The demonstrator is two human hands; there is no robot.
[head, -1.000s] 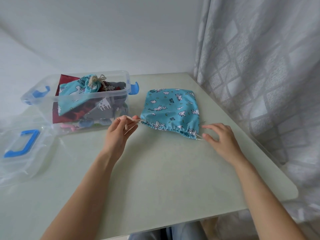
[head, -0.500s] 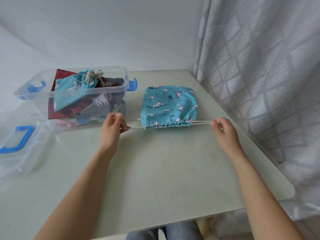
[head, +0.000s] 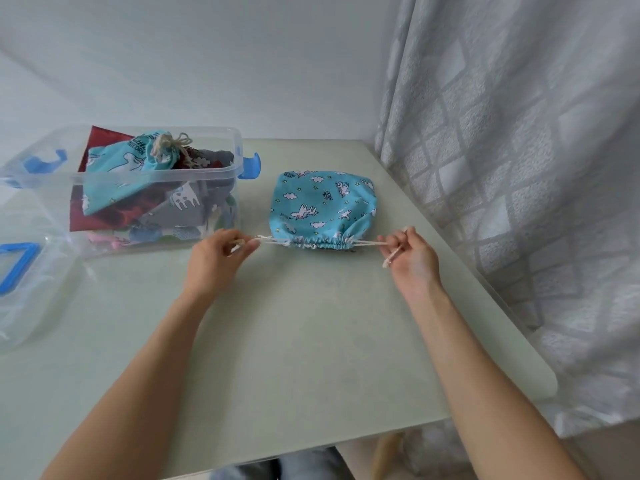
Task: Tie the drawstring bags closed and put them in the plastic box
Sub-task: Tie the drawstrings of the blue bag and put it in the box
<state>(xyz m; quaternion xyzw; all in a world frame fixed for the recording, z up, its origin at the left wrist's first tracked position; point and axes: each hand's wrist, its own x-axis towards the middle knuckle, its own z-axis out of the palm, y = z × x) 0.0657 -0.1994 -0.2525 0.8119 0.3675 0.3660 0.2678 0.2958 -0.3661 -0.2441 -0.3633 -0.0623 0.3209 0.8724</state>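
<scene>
Blue bag (head: 322, 206) mouth now drawn tighter than before, cords pinched in left hand (head: 216, 258) at 9 o'clock, right hand (head: 412, 259) at 3; knotting judged next.

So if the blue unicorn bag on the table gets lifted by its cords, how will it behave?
Probably floppy: the blue bag is thin cloth, its mouth gathered between left hand and right hand. Likely light, since it lies fairly flat. It should sag, not roll.
</scene>
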